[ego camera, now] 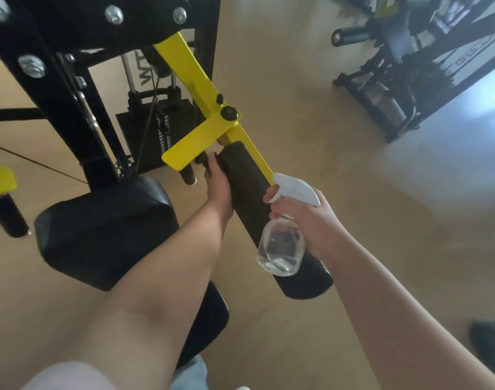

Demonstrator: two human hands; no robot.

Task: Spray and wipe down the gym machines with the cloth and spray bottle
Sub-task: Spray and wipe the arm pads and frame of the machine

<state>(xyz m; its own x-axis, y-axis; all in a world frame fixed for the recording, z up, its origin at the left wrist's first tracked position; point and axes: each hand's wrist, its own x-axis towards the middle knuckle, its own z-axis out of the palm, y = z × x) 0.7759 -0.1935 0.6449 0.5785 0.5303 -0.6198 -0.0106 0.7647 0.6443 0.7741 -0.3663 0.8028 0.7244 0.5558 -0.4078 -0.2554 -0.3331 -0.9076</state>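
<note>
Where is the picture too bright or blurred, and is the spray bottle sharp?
Head view: glare washes out the floor near the picture's right edge; the far machine there is blurred; the spray bottle in the right hand is fairly sharp.

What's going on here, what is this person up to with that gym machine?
A person is cleaning a gym machine. Their right hand grips a clear spray bottle with a white trigger, held right by the long black pad on the machine's yellow arm. Their left hand rests against the side of that pad, near its upper end. No cloth can be made out.
</note>
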